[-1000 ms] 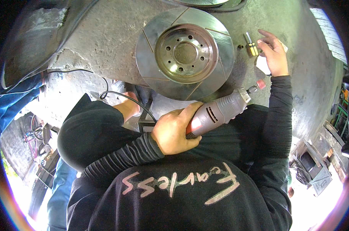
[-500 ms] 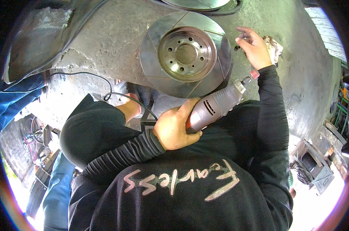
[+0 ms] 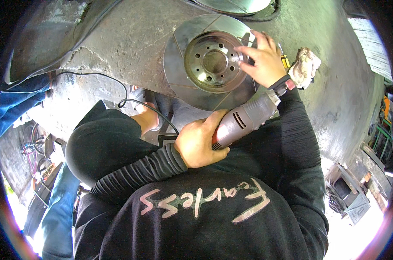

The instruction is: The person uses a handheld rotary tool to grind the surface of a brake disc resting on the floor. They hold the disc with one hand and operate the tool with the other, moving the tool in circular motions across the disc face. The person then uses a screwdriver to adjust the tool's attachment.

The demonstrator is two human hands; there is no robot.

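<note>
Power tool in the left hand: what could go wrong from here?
1. The red tip of the power tool overlaps the right sleeve in this view; contact is unclear, but if spinning it could catch fabric.
2. The cord loops near a leg and might snag.
3. The metal disc appears to overhang the surface's near edge, so a push might shift it.

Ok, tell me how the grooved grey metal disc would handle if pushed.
The grooved grey metal disc is probably heavy, being broad metal. Its shiny face may be slippery. Lying flat, it seems likelier to slide than roll.
</note>
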